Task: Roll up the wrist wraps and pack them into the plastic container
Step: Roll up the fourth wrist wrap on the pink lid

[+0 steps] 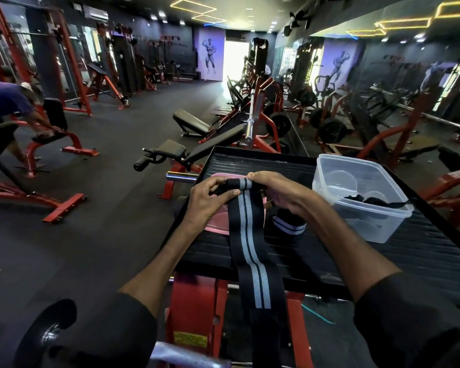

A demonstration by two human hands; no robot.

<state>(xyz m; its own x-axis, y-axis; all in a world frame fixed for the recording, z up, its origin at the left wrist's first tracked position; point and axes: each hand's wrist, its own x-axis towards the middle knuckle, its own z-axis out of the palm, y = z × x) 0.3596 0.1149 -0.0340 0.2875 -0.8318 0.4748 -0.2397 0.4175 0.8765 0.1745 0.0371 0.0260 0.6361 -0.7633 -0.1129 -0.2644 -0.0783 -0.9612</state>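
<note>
Count: 2 black grey-striped fabric wrist wraps (247, 235) (287, 225); 1 clear plastic container (356, 195); 1 pink plastic lid (219, 221); 2 hands (210, 197) (282, 192).

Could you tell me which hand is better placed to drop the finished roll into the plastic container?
Probably the right hand: it is beside the plastic container, while the left hand is farther away.
</note>
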